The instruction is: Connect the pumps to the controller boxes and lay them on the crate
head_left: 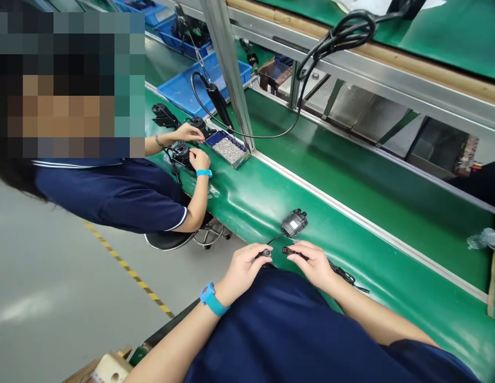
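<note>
My left hand pinches a round black cable connector between thumb and fingers, its pin face turned toward the other hand. In my right hand is a second black cable connector, held the same way. A small gap parts the two connector ends. Just beyond them a black motor unit with a white label lies on the green bench, and a black cable runs from it toward my left hand. Beside my right forearm a bundled black cable rests on the bench.
To the left a co-worker handles a black round part near a blue tray of small metal pieces. A metal post rises from the bench. Looped black cable hangs from the upper shelf. Blue bins stand behind.
</note>
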The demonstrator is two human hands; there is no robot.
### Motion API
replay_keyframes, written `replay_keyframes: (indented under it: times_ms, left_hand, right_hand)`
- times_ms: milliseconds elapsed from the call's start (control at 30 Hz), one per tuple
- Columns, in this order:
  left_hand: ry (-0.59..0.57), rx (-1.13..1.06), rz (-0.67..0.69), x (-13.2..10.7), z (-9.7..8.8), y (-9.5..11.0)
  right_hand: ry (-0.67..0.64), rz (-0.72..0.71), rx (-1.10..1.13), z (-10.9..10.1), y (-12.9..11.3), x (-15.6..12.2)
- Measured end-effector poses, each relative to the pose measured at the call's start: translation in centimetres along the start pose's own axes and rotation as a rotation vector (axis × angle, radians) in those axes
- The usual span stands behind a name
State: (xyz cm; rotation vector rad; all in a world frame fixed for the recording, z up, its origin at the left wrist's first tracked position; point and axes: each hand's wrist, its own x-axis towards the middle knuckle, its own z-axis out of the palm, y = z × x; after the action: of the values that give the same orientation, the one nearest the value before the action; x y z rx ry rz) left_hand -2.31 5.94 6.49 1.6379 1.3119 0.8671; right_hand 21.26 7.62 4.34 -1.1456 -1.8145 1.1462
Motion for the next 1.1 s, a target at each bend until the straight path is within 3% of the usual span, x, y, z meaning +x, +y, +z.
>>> replay_keyframes:
  times_ms: [267,467,800,967,1100]
  left_hand:
    - [-0.027,0.155,0.114,-0.2,0.0,-0.9]
    - [-0.073,0.223,0.171,-0.2,0.4,-0.9]
    - [-0.111,0.615,0.354,-0.2,1.1,-0.6]
    - [-0.132,0.682,0.384,0.1,1.1,-0.5]
    - [-0.166,0.678,0.407,0.3,1.1,0.1]
  right_hand:
    - [-0.074,-0.09,-0.019,-0.8,-1.4,0.5]
    - [-0.102,-0.066,-0.074,-0.9,-1.9,0.6]
    - [-0.188,-0.028,-0.288,-0.8,-1.8,0.2]
    - [-0.226,-0.013,-0.346,-0.8,-2.1,0.0]
    - [-0.224,-0.111,-0.417,-0.6,-2.2,-0.1]
